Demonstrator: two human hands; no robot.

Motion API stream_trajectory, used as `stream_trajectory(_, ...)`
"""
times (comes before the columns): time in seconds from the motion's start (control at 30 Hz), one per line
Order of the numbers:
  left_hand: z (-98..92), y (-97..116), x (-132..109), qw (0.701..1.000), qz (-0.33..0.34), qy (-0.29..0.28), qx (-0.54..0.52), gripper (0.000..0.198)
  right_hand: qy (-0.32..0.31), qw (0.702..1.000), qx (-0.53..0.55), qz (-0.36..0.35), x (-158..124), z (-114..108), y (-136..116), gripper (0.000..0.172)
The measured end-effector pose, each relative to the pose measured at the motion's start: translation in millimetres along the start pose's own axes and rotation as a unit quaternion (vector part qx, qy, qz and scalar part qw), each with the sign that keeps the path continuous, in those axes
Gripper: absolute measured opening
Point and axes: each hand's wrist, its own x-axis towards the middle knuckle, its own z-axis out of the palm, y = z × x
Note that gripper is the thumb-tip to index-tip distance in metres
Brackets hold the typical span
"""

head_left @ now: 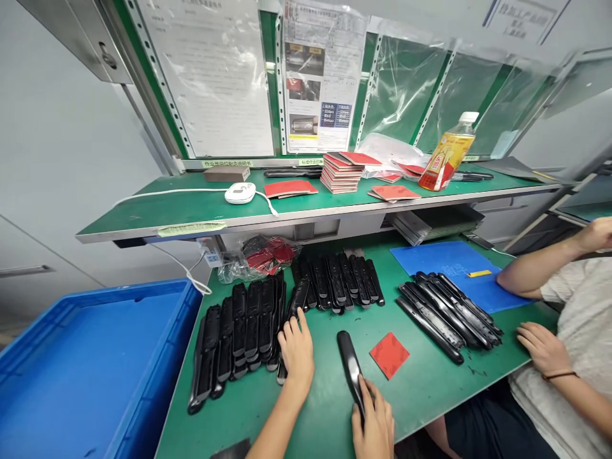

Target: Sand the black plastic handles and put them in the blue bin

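At the lower left of the frame there is a blue plastic crate point(143, 287). To the right of it, on the green bench point(421, 395), a clear plastic bag point(258, 258) with red and black pieces inside lies near the back edge, and below this bag many long black moulded parts point(239, 331) lie side by side. Our left hand point(296, 354) is at the right end of this group, and its fingers point(299, 325) are apart and touch a tilted black part point(299, 299), but we cannot tell if the hand is clamped on it. A second group of black parts point(337, 280) lies at the back of the bench, above this hand. At the bottom centre, our right hand point(375, 424) is clamped on the lower end of a curved black part point(350, 370), which stands apart from the groups. Just right of it, a red square sheet point(389, 355) lies flat on the bench. Farther right, a third group of black parts point(449, 315) touches the lower edge of a blue mat point(444, 268), and a small yellow stick point(479, 273) lies on this mat. At the right edge, a co-worker has one hand point(545, 347) low on the bench and the other hand point(595, 234) raised. On the green shelf point(182, 207) above, from left to right, stand a white device point(240, 192), a stack of red cards point(342, 172) and a plastic bottle point(447, 159)
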Motion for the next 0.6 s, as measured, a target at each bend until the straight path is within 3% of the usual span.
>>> stream_trajectory(0.2, -3.5, 3.2, -23.3, 0.999, -0.034, -0.011, -0.027, 0.051, -0.003, 1.000, 0.022, 0.006, 2.1, -7.4, -4.8, 0.043)
stream_trajectory(0.33, -0.5, 1.5, -26.3, 0.995, -0.070, -0.030, -0.063, 0.052, 0.008, 1.000, 0.020, 0.002, 2.7, -4.6, -5.3, 0.043)
stream_trajectory(0.47, -8.2, -8.7, -28.6, 0.986, -0.087, -0.056, -0.130, 0.059, 0.007, 1.000, 0.020, 0.005, 2.5, -3.4, -4.4, 0.043)
stream_trajectory(0.6, -16.2, -23.2, -52.7, 0.965, -0.075, -0.086, -0.237, 0.055, 0.008, 0.999, 0.039, 0.018, 1.6, -2.6, -5.5, 0.045)
